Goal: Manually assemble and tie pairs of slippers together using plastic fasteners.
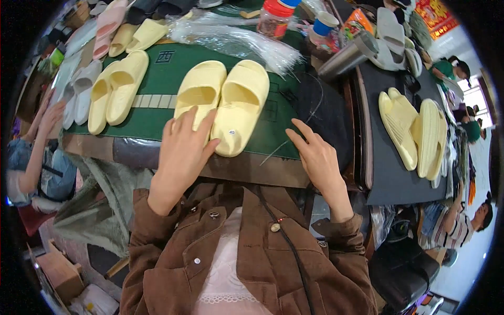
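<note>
While the left hand (181, 142) lays a spread grip over the near part of two yellow slippers (244, 94) on the green mat (152, 118) of the desk (247, 171), the right hand (321, 155) hovers to their right, fingers apart, holding nothing visible. Pairing looks done, toes nearest the wearer; I cannot tell whether anything joins them. Clear plastic strands (226, 34) lie beyond.

Head fisheye — looks down from close above — takes in left hand (182, 147), right hand (321, 158), table (252, 171).
</note>
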A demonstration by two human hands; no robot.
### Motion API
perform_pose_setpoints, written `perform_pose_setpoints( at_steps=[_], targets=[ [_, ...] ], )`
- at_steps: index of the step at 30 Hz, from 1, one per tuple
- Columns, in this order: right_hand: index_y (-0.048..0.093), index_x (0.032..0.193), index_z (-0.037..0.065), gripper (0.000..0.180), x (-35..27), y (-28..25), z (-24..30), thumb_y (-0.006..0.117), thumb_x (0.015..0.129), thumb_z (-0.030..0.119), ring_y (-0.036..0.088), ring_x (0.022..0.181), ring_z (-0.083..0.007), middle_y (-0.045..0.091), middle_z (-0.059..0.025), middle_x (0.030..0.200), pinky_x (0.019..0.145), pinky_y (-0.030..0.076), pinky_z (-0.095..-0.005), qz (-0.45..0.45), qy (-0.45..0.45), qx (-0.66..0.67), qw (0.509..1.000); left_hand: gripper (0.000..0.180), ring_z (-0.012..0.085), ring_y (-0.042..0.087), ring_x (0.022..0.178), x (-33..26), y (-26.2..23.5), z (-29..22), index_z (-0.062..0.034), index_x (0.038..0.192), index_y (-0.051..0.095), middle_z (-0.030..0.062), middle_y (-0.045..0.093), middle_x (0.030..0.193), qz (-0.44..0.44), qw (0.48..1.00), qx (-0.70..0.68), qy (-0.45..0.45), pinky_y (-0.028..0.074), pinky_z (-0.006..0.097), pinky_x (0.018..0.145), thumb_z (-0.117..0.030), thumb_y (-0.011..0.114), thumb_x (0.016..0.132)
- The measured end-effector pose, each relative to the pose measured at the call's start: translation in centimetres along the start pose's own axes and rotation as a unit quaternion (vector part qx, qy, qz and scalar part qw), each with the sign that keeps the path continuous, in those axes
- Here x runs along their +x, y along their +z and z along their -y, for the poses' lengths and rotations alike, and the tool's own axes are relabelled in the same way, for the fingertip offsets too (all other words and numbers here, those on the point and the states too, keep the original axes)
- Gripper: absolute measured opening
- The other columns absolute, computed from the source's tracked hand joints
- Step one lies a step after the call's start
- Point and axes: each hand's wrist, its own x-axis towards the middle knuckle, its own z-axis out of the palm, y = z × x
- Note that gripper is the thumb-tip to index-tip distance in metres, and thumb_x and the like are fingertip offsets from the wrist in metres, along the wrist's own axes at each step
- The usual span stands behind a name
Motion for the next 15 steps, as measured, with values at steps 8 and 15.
perform_pose_setpoints(
  at_steps=[8,15],
  targets=[
    [0.060,0.096,0.006,0.026,-0.2,2.5,-1.9,0.055,0.070,0.005,0.056,0.083,-0.0209,0.056,-0.0056,0.092,0.067,0.048,-0.0308,0.039,-0.044,-0.107,0.993,0.063,0.0427,0.041,0.121,1.9,7.3,-1.0,-0.0186,0.133,0.046,0.0255,0.042,0.128,-0.045,0.999,-0.007,-0.029,0.031,0.059,0.097,-0.034,0.069,0.077],
    [0.062,0.087,0.004,0.009,0.2,-1.9,1.7,0.065,0.078,0.004,0.057,0.064,-0.0284,0.055,-0.0121,0.070,0.057,0.046,-0.0370,-0.041,-0.006,0.084,0.996,0.063,0.0444,0.041,0.116,3.8,10.7,-0.9,-0.0080,0.127,0.050,0.0233,0.045,0.114,-0.122,0.988,-0.005,-0.098,0.026,0.061,0.101,-0.046,0.062,0.079]
  ],
)
